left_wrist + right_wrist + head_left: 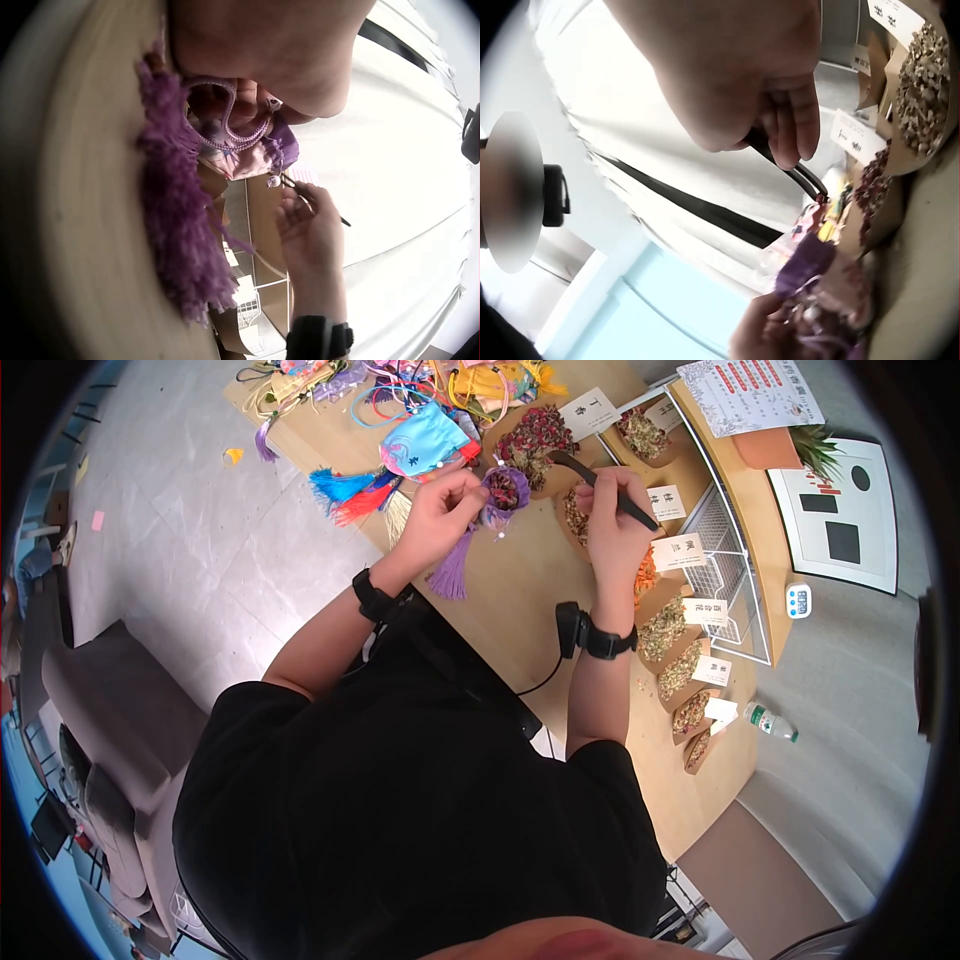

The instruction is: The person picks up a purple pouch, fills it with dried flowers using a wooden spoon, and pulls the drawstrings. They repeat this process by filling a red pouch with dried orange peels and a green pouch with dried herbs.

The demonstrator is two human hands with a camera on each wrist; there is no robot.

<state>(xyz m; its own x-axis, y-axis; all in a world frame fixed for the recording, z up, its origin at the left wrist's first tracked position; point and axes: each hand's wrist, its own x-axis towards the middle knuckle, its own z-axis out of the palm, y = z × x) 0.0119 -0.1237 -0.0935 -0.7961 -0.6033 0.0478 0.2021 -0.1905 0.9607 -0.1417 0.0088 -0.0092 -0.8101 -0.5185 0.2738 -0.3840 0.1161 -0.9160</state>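
My left hand [440, 515] holds a small purple drawstring pouch [519, 488] by its side, its mouth facing up with dark red dried bits inside. Below the pouch a purple tassel [452, 572] hangs; in the left wrist view a lilac cord [247, 141] loops beside the fingers. In my right hand [615, 530] are black curved tweezers [636, 512], their tips over the edge of a heap of dark red dried buds [540, 440]. The right wrist view shows a small red bit [822, 199] at the tweezer tips, above the pouch's purple rim [804, 266].
Brown paper trays of dried herbs [662, 630] with white name cards [705, 611] line the table's right side. Behind them stands a white wire rack [720, 585]. A blue pouch [425, 442] lies among tasselled sachets at the back. A bottle [770, 722] lies at the right edge.
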